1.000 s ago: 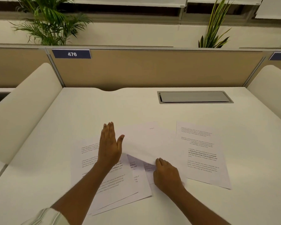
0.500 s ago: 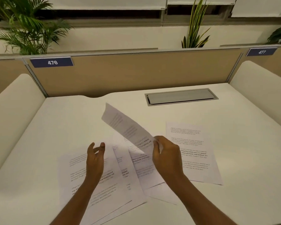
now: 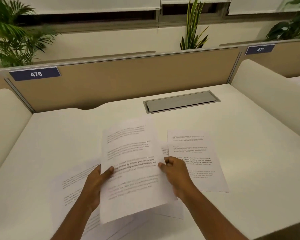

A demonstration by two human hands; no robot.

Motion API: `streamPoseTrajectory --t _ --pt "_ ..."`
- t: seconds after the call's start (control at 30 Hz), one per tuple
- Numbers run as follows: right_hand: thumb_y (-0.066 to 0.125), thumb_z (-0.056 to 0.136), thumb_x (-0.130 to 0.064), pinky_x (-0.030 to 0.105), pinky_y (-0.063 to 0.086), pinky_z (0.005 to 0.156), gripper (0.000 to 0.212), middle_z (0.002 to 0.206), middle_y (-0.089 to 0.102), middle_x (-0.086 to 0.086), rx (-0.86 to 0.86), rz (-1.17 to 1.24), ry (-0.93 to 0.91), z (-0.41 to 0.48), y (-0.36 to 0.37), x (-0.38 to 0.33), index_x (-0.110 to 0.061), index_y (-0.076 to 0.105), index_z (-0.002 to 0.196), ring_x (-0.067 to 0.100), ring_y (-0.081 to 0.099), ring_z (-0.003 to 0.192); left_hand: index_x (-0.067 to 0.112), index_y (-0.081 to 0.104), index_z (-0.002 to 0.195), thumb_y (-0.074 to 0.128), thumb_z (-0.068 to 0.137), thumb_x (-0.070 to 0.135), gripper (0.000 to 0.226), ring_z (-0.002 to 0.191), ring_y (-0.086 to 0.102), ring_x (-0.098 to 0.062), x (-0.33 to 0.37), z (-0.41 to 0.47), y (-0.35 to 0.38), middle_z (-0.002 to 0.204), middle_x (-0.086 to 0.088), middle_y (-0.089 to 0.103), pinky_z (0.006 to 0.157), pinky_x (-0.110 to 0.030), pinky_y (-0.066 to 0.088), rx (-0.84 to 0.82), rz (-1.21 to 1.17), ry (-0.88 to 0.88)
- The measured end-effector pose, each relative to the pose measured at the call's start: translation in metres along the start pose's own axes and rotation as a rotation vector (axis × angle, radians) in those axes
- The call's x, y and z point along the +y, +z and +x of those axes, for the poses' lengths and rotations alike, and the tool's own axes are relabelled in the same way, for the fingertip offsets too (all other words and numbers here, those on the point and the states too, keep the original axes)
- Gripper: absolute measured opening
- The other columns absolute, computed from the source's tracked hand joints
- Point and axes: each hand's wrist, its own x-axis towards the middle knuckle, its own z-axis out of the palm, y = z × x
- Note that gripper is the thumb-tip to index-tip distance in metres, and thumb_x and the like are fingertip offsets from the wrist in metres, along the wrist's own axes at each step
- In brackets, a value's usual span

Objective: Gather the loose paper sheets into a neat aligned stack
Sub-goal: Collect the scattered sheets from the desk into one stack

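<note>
One printed sheet [image 3: 130, 153] is lifted above the white desk [image 3: 249, 153], text facing me. My left hand [image 3: 95, 184] grips its left edge, thumb on top. On the opposite edge my right hand [image 3: 176, 172] pinches it. Flat to the right lies another printed sheet [image 3: 197, 149]. Under my left forearm, printed sheets [image 3: 73, 186] lie on the desk, overlapping. More paper [image 3: 173, 212] pokes out below the lifted sheet, partly hidden by it.
A grey cable hatch [image 3: 180, 102] is set into the desk behind the papers. A tan partition [image 3: 128, 80] with the label 476 closes the back. Padded cream dividers stand at the left [image 3: 5, 125] and right [image 3: 270, 94]. Plants stand behind.
My right hand lifted a sheet off the pile and turned it face up. My left hand left the left sheets and took the lifted sheet's left edge. The camera swung left.
</note>
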Motion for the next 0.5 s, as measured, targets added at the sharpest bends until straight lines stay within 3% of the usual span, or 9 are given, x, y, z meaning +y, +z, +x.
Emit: streamPoseTrajectory --t 0.1,0.17,0.23,0.3,0.4,0.5 --pt "0.063 0.089 -0.014 0.030 0.057 0.074 0.007 0.093 0.075 0.001 -0.042 -0.062 0.027 0.009 -0.003 0.017 -0.013 0.070 0.090 0.021 0.070 0.086 0.015 0.065 0.121 0.073 0.077 0.016 0.045 0.102 0.070 -0.039 -0.009 -0.007 0.004 0.115 -0.015 0.073 0.079 -0.051 0.059 -0.009 0.025 -0.012" --pt "0.063 0.089 -0.026 0.025 0.052 0.070 0.016 0.094 0.071 -0.001 0.005 -0.201 -0.032 0.016 -0.009 0.027 -0.012 0.067 0.096 0.019 0.067 0.086 0.014 0.062 0.123 0.073 0.076 0.012 0.049 0.101 0.070 -0.040 -0.015 -0.009 0.005 0.115 -0.016 0.072 0.084 -0.056 0.055 0.009 0.085 -0.023" --pt "0.062 0.089 -0.035 0.023 0.048 0.068 0.029 0.098 0.066 0.000 0.184 -0.423 -0.154 0.027 -0.024 0.035 -0.010 0.062 0.105 0.019 0.063 0.090 0.015 0.061 0.124 0.072 0.077 0.010 0.048 0.099 0.071 -0.038 -0.020 -0.008 0.004 0.114 -0.015 0.073 0.084 -0.055 0.055 0.027 0.132 -0.022" --pt "0.062 0.088 -0.036 0.033 0.049 0.081 0.041 0.111 0.063 0.010 0.436 -0.687 -0.238 0.040 -0.049 0.042 -0.007 0.058 0.117 0.028 0.060 0.102 0.015 0.060 0.125 0.070 0.080 0.006 0.046 0.098 0.071 -0.036 -0.024 -0.007 0.001 0.113 -0.014 0.074 0.082 -0.051 0.057 0.052 0.158 -0.022" --pt "0.065 0.083 -0.041 0.043 0.044 0.088 0.055 0.122 0.052 0.018 0.656 -1.047 -0.049 0.058 -0.092 0.049 -0.006 0.049 0.124 0.036 0.052 0.110 0.014 0.059 0.124 0.069 0.083 0.001 0.044 0.095 0.072 -0.032 -0.027 -0.005 -0.004 0.113 -0.013 0.073 0.075 -0.045 0.060 0.100 0.203 -0.027" --pt "0.069 0.079 -0.045 0.046 0.042 0.092 0.067 0.128 0.044 0.020 0.656 -1.090 0.201 0.069 -0.122 0.061 -0.006 0.040 0.126 0.037 0.046 0.116 0.012 0.061 0.120 0.069 0.083 -0.002 0.041 0.089 0.074 -0.028 -0.030 -0.004 -0.007 0.110 -0.011 0.073 0.063 -0.036 0.060 0.155 0.229 -0.029"
